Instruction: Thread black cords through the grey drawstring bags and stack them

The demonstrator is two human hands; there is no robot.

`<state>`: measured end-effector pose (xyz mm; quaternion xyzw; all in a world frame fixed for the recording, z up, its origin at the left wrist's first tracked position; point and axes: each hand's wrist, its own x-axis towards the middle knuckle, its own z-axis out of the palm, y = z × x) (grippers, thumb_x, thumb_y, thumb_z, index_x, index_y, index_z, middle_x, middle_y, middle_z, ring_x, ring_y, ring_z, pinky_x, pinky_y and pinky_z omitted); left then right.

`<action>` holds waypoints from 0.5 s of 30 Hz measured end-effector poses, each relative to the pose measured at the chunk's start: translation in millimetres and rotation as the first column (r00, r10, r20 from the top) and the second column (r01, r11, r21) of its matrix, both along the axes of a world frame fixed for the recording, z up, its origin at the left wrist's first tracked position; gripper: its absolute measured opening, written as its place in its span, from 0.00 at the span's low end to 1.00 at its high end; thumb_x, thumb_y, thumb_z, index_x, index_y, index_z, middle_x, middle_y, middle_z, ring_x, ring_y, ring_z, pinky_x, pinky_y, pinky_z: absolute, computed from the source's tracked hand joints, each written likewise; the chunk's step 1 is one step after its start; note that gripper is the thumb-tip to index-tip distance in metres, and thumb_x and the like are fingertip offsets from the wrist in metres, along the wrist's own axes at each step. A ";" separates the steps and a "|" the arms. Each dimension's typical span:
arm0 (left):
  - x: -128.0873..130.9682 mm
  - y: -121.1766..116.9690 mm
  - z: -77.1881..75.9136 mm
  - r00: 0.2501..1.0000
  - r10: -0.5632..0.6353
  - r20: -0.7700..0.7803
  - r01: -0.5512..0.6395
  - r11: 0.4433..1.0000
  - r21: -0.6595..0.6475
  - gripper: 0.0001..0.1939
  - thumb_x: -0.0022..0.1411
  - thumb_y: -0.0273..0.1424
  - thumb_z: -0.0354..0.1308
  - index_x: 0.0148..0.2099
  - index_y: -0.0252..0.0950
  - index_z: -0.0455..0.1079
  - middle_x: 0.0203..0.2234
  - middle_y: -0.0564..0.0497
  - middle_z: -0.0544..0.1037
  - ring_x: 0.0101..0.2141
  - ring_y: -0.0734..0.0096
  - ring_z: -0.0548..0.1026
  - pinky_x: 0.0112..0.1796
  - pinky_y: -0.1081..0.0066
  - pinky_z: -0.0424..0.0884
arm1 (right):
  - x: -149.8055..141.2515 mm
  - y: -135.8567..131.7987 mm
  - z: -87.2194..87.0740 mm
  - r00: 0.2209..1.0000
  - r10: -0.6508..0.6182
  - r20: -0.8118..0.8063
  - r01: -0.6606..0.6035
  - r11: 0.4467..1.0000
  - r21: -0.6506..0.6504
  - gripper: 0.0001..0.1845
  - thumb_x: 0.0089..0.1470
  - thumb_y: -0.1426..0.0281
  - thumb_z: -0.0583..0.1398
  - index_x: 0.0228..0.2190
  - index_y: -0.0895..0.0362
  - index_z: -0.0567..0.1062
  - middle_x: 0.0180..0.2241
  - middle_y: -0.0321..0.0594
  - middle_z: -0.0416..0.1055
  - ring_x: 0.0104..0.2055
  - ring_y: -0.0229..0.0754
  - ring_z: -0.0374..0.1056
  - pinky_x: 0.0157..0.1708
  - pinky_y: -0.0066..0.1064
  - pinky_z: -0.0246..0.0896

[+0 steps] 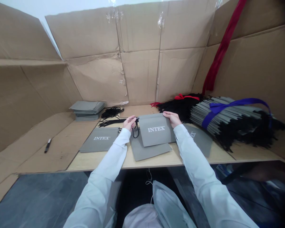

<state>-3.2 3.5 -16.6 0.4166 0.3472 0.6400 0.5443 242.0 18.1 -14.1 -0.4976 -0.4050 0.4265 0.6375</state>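
Grey INTEX paper bag (154, 134) held between both hands, left hand (129, 123) with fingers closed on a black cord handle (135, 133), right hand (172, 119) with fingers pinched on the bag's top corner, over a wooden surface (125, 163), cardboard sheets (140, 72) behind

Matt grey paper bag (154, 133)

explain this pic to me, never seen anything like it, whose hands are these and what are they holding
This is one picture from a camera worn on a person's head, looking down at their own two bare hands. The right hand holds a grey INTEX bag by its corner; the left hand holds a black cord at the bag's other edge. On the table lie more grey bags and a ribbon-tied bundle; a marker pen lies on cardboard sheets lining the space.
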 end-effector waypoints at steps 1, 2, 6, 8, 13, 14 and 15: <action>-0.2 0.7 -0.1 1.000 -0.008 -0.017 0.008 1.000 -0.007 0.15 0.39 0.24 0.60 0.34 0.30 0.68 0.15 0.56 0.66 0.11 0.89 0.54 0.14 0.79 0.48 | -0.3 0.1 -0.5 1.000 0.005 0.009 -0.005 1.000 0.000 0.19 0.26 0.70 0.64 0.29 0.59 0.74 0.25 0.38 0.71 0.25 0.35 0.64 0.26 0.26 0.59; -0.4 1.2 0.1 0.999 -0.015 -0.033 0.015 1.000 -0.020 0.14 0.39 0.25 0.59 0.33 0.29 0.68 0.15 0.56 0.66 0.12 0.88 0.54 0.14 0.79 0.48 | -0.6 0.2 -0.9 1.000 0.011 0.015 -0.011 1.000 0.000 0.19 0.26 0.70 0.64 0.29 0.59 0.74 0.25 0.38 0.71 0.25 0.35 0.64 0.26 0.26 0.59; -1.0 1.9 1.9 0.998 -0.028 -0.060 0.024 0.997 -0.078 0.13 0.46 0.33 0.49 0.31 0.30 0.68 0.22 0.51 0.69 0.13 0.87 0.56 0.15 0.77 0.49 | -2.7 0.1 -1.5 0.999 0.031 0.016 -0.031 0.999 -0.007 0.20 0.26 0.69 0.64 0.29 0.59 0.74 0.24 0.38 0.71 0.25 0.36 0.64 0.25 0.27 0.58; -0.8 2.0 2.6 0.996 -0.042 -0.073 0.036 0.996 -0.083 0.14 0.46 0.32 0.46 0.32 0.30 0.68 0.25 0.49 0.71 0.13 0.86 0.56 0.15 0.77 0.50 | -3.6 -0.4 -1.2 0.999 0.030 0.025 -0.030 0.999 -0.012 0.20 0.26 0.69 0.64 0.29 0.59 0.74 0.23 0.38 0.71 0.24 0.35 0.64 0.25 0.27 0.58; 1.8 3.3 0.9 0.991 -0.065 -0.120 0.052 0.993 -0.110 0.16 0.39 0.23 0.48 0.35 0.29 0.66 0.19 0.53 0.67 0.12 0.86 0.55 0.15 0.78 0.49 | -5.0 -1.4 0.0 0.999 -0.003 0.052 0.003 1.000 0.010 0.19 0.26 0.69 0.64 0.28 0.59 0.74 0.22 0.37 0.70 0.24 0.34 0.62 0.25 0.26 0.57; 2.2 3.7 -0.1 0.990 -0.068 -0.127 0.053 0.992 -0.117 0.17 0.37 0.22 0.49 0.35 0.30 0.66 0.19 0.54 0.67 0.12 0.87 0.55 0.15 0.79 0.48 | -5.2 -1.3 0.1 0.998 -0.005 0.057 0.004 1.000 0.015 0.19 0.26 0.69 0.64 0.28 0.60 0.74 0.22 0.37 0.70 0.24 0.34 0.62 0.25 0.26 0.57; 2.6 4.3 -1.2 0.989 -0.070 -0.132 0.054 0.991 -0.121 0.19 0.36 0.20 0.49 0.36 0.30 0.65 0.20 0.54 0.67 0.12 0.87 0.55 0.15 0.79 0.48 | -5.5 -1.2 0.1 0.998 -0.002 0.062 0.001 1.000 0.017 0.19 0.26 0.69 0.64 0.28 0.60 0.74 0.22 0.37 0.70 0.24 0.34 0.62 0.25 0.26 0.56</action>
